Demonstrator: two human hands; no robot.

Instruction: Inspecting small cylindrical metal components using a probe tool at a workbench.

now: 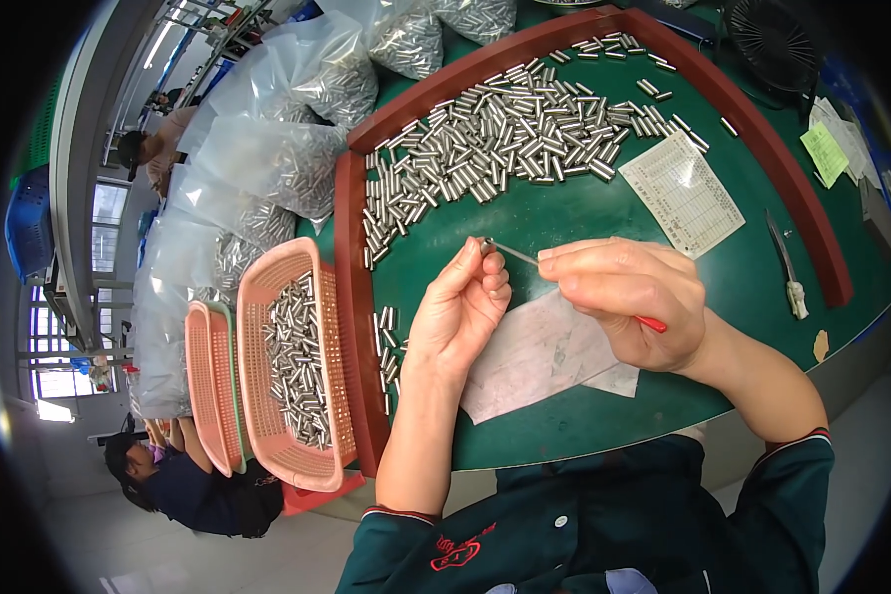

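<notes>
My left hand (460, 312) pinches a small metal cylinder (486, 245) between thumb and forefinger, its other fingers curled in. In my right hand (639, 287) is a thin rod-like tool with a slim metal shaft (518, 255); a red handle end (652, 324) shows below the fingers. The shaft's tip meets the cylinder's end, though whether it goes inside is too small to tell. Under both hands lies a stained, pale cloth (510, 371). A big heap of shiny metal cylinders (505, 129) is spread beyond my hands on the green tabletop (426, 272).
A dark red raised border (349, 287) frames the work area. Left of it stand a pink basket (250, 346) of cylinders, another basket (203, 386) and clear bags (337, 84) of parts. At right are a printed sheet (683, 193), tweezers (785, 262) and a black fan (770, 45). People sit further left.
</notes>
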